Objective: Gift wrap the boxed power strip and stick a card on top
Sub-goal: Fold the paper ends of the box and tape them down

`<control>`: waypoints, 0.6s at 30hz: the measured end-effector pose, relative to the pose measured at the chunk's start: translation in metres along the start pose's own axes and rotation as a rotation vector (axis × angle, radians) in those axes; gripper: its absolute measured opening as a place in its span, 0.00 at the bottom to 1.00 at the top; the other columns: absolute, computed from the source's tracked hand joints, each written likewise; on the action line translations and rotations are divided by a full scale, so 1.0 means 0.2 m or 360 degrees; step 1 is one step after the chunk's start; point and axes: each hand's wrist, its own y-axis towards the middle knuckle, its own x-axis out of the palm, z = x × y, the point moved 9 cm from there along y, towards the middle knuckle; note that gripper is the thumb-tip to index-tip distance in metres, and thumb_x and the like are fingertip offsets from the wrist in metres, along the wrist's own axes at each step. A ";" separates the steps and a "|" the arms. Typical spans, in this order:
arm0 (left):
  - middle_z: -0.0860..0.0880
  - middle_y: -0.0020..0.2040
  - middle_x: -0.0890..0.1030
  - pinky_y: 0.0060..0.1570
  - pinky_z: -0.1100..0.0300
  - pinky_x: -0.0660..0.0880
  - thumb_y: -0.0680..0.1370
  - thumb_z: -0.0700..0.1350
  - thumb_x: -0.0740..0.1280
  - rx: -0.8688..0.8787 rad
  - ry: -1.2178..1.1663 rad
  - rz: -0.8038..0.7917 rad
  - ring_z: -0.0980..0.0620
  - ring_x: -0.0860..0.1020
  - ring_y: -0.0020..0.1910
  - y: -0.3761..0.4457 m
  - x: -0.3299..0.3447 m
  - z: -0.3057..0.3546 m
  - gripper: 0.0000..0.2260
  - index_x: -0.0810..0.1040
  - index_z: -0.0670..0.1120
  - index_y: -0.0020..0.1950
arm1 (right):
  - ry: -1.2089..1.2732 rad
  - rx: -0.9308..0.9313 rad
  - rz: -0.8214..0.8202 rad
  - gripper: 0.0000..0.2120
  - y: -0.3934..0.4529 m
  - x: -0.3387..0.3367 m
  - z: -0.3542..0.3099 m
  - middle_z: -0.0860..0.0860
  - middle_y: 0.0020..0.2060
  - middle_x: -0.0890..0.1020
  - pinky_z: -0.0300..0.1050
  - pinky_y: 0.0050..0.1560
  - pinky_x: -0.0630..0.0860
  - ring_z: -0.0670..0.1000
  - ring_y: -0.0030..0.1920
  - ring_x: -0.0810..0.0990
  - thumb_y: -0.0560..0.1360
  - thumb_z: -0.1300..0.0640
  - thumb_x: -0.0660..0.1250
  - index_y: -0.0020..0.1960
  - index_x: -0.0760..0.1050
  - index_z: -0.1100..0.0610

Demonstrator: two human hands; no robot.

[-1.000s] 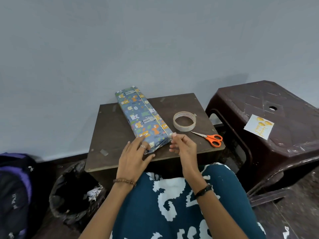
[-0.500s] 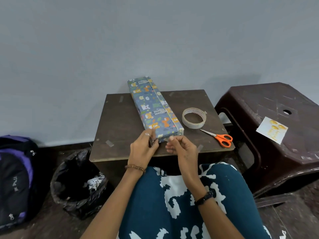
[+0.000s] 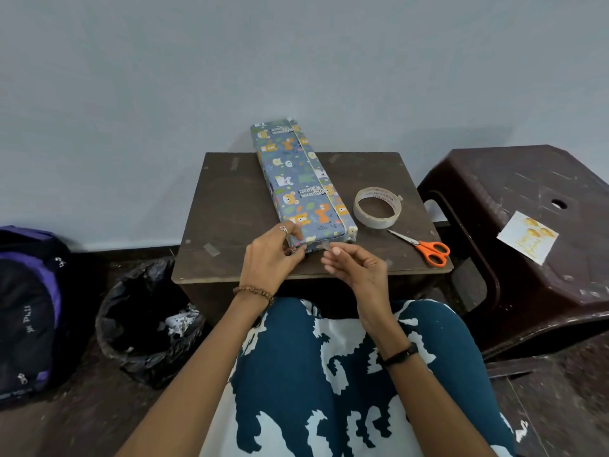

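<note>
The long box wrapped in blue animal-print paper lies lengthwise on the small dark table, its far end past the table's back edge. My left hand pinches the near left corner of the wrapped box. My right hand holds a small piece of clear tape against the near end flap. The white card with gold print lies on the brown plastic stool at right.
A roll of clear tape and orange-handled scissors lie on the table's right side. The brown stool stands to the right. A black-lined bin and a purple-black backpack sit on the floor at left.
My left hand moved from flat on the table to the box's near corner. My right hand brought the tape to the near end. The view shifted left and down.
</note>
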 end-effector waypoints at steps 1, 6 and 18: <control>0.52 0.47 0.82 0.45 0.54 0.79 0.71 0.42 0.72 -0.0014 -0.0001 -0.0017 0.52 0.82 0.40 0.00 0.00 0.00 0.05 0.76 0.47 0.43 | 0.0031 0.0014 -0.0016 0.06 0.00 0.00 0.00 0.55 0.40 0.84 0.37 0.45 0.80 0.49 0.42 0.84 0.75 0.64 0.65 0.50 0.80 0.63; 0.51 0.49 0.83 0.47 0.54 0.79 0.71 0.42 0.72 -0.0056 0.0000 -0.0046 0.51 0.82 0.43 0.00 0.01 -0.01 0.06 0.76 0.47 0.43 | 0.0062 0.0059 -0.0087 0.09 0.00 0.02 0.01 0.56 0.46 0.85 0.38 0.52 0.79 0.50 0.49 0.83 0.75 0.65 0.66 0.54 0.79 0.64; 0.50 0.50 0.83 0.52 0.54 0.79 0.69 0.39 0.73 -0.0107 -0.0245 -0.0082 0.53 0.81 0.53 0.02 0.02 -0.06 0.07 0.77 0.49 0.41 | -0.0173 -0.0055 -0.0039 0.06 0.00 0.03 -0.01 0.56 0.43 0.85 0.37 0.47 0.79 0.50 0.46 0.83 0.72 0.64 0.70 0.49 0.82 0.60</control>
